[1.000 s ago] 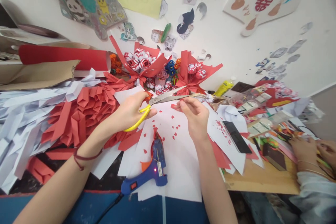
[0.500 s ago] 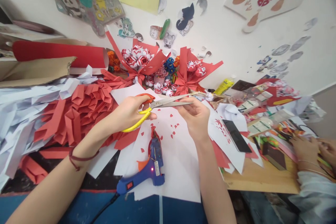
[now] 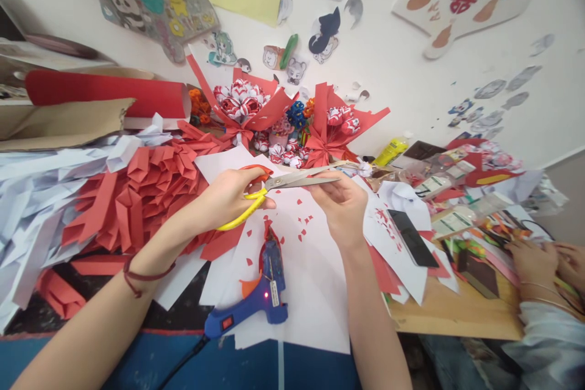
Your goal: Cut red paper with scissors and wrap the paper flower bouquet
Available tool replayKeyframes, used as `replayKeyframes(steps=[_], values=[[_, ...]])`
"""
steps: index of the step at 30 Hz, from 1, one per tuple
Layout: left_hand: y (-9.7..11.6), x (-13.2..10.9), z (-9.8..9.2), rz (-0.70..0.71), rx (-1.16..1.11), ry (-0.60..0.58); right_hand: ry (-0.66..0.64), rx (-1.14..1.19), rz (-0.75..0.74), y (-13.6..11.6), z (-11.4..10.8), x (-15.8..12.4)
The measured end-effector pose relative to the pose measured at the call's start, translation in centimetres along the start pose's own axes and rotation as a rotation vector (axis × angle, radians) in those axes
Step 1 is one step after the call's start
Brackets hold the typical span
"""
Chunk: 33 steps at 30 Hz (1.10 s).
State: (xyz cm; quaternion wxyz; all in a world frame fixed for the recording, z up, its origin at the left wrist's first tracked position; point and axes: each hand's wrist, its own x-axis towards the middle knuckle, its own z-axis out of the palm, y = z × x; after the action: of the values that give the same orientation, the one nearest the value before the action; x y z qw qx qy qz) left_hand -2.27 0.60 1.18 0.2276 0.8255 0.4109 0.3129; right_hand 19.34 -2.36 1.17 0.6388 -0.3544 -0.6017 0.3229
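Note:
My left hand (image 3: 233, 198) is closed on a pair of scissors (image 3: 283, 181) with one yellow and one orange-red handle. The blades point right and stand slightly apart, with their ends by my right hand (image 3: 340, 207). The fingers of that hand are curled and pinched at the blade ends; whatever they hold is hidden from me. Below the scissors, small red paper scraps (image 3: 302, 232) lie on white paper sheets (image 3: 315, 298). On the same sheets rests a blue hot glue gun (image 3: 272, 280) with its red light lit.
Folded red paper pieces (image 3: 130, 219) and folded white ones (image 3: 36, 219) are heaped at left. Two red-wrapped bouquets (image 3: 242, 100) stand against the wall. A black phone (image 3: 411, 237) lies at right, near another person's hands (image 3: 532, 262). The glue gun's cord (image 3: 183, 362) runs toward me.
The view has shifted very slightly. The scissor blades look a little closer together, while both hands keep nearly the same place.

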Motion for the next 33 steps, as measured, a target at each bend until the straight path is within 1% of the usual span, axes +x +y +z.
replayKeyframes(steps=[5, 17, 33], values=[[0.06, -0.02, -0.03, -0.009, 0.014, 0.003, 0.004, -0.007, -0.010, 0.07, 0.01, -0.04], [0.06, -0.05, 0.04, -0.010, -0.030, 0.000, 0.018, -0.005, -0.009, 0.20, 0.04, -0.02], [-0.25, -0.12, 0.25, -0.010, -0.007, -0.002, 0.042, -0.001, 0.007, 0.24, 0.20, -0.24]])
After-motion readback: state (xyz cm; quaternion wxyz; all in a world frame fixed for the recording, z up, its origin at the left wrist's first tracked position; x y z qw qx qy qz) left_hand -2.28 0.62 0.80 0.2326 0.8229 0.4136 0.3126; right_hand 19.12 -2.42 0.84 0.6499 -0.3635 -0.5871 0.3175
